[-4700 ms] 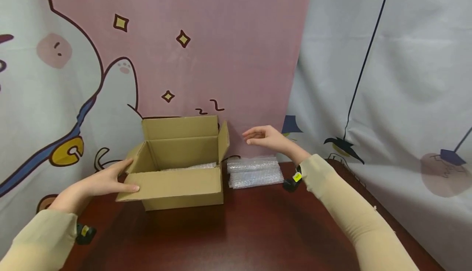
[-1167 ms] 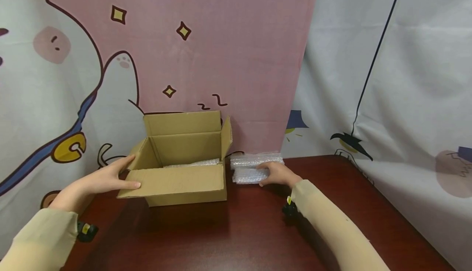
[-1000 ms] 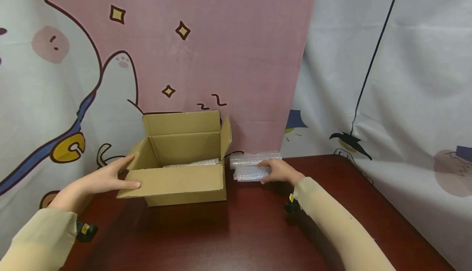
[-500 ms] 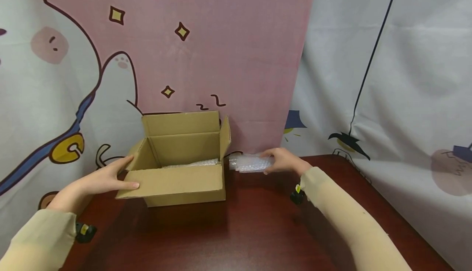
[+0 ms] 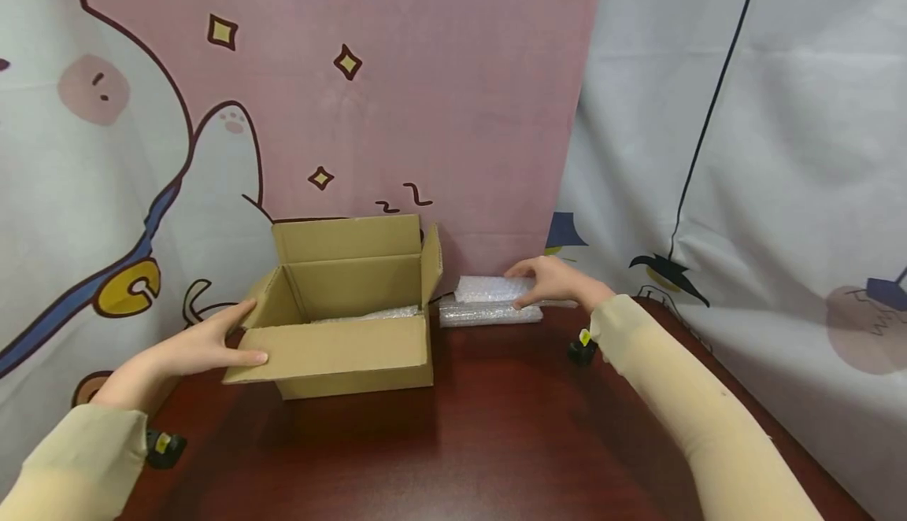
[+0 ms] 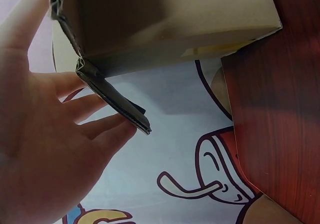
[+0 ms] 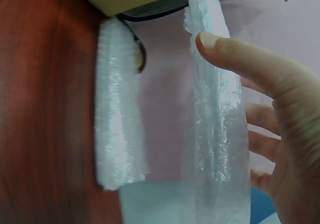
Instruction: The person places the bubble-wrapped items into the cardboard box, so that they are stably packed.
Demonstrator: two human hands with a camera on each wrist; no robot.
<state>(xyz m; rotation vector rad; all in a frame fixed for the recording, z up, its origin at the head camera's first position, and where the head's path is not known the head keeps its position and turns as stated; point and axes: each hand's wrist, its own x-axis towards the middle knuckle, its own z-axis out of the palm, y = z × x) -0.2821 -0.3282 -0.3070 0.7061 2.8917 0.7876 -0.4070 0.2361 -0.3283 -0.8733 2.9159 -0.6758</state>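
An uncovered cardboard box point(image 5: 354, 383) stands at the left of the table, its flaps spread. On its near left corner rests my left hand point(image 5: 201, 341), thumb laid along the front flap and the other fingers straight against the left flap point(image 6: 117, 101). To the right of the box, my right hand point(image 5: 556, 281) holds a bubble-wrap package point(image 5: 489, 289) by its right end, raised off the table. Its thumb point(image 7: 210, 41) lies across the near face, the fingers behind. Below it another bubble-wrap package point(image 5: 489, 315) lies on the table, seen at left in the right wrist view.
More bubble wrap point(image 5: 397, 312) shows inside the box, partly hidden by the front flap. The dark red wooden table point(image 5: 496, 442) meets a printed cloth backdrop point(image 5: 453, 112) close behind the box and packages.
My right hand has come down onto the packages, gripped the nearer one and lifted it up and back, uncovering the other. My left hand has stayed at the box corner.
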